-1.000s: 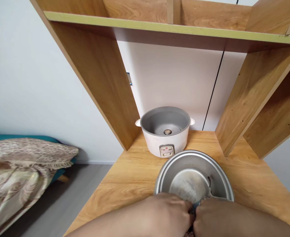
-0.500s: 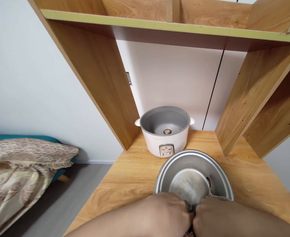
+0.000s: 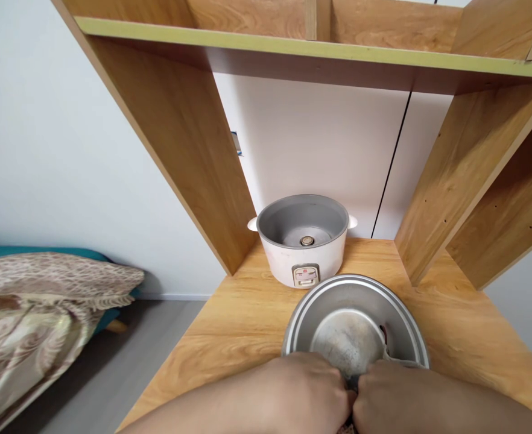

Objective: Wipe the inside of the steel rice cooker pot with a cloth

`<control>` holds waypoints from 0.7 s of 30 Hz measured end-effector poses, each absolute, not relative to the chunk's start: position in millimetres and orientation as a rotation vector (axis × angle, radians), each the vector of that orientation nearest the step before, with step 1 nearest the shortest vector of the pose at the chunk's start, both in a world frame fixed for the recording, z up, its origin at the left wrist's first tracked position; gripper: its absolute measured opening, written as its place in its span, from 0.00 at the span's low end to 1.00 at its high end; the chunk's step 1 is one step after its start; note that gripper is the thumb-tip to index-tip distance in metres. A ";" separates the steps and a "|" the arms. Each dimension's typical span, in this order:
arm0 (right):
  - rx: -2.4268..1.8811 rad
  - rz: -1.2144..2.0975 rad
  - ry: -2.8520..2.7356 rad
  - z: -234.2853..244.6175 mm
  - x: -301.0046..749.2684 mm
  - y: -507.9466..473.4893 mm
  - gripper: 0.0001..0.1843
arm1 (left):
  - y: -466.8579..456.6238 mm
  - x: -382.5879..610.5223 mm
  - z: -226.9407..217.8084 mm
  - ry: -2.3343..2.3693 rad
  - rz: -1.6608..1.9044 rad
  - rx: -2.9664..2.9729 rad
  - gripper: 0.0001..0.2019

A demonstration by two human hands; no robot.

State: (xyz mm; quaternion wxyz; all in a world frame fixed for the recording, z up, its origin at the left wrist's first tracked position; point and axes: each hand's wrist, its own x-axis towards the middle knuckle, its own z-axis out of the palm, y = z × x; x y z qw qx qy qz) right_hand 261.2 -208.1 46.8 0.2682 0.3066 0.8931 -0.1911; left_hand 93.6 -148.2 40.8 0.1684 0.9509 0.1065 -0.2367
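My left hand (image 3: pixel 313 386) is closed into a fist over the near part of a round metal inner pot (image 3: pixel 300 322). My right hand (image 3: pixel 386 392), also closed, is pressed up against it, knuckle to knuckle. A thin pale cloth (image 3: pixel 402 361) with a dark edge comes out beside my right hand and lies against the pot's right inside wall. Most of the cloth is covered by the two fists. Behind the pot stands a white rice cooker body (image 3: pixel 277 259), lidless, its grey inside and round centre plate showing.
Both vessels stand on a wooden desk (image 3: pixel 230 325). Wooden uprights (image 3: pixel 175 144) rise left and right, joined by a shelf with a yellow-green edge (image 3: pixel 266 45). At the left, a patterned throw (image 3: pixel 53 313) covers a teal piece of furniture beside the grey floor.
My fists have turned very slightly, so the patterned bit that showed between them is now mostly covered. The pot and cooker body have stayed put.
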 end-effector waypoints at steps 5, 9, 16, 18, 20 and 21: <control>0.817 -0.507 2.439 52.0 261.2 -207.9 0.19 | -149.4 94.5 41.4 0.308 -0.701 2.707 0.18; 0.773 -0.409 2.461 61.4 257.7 -208.1 0.18 | -150.7 93.0 44.4 0.339 -0.629 2.698 0.21; 0.794 -0.487 2.475 45.4 264.2 -210.2 0.20 | -148.0 92.8 40.5 0.328 -0.633 2.676 0.18; 0.814 -0.546 2.460 39.6 266.9 -209.2 0.21 | -147.1 92.9 37.2 0.312 -0.620 2.688 0.16; 0.801 -0.532 2.464 38.5 267.8 -208.0 0.21 | -147.2 92.4 35.2 0.307 -0.619 2.691 0.16; 0.783 -0.520 2.479 39.3 267.6 -207.7 0.20 | -147.5 92.0 34.8 0.310 -0.617 2.686 0.16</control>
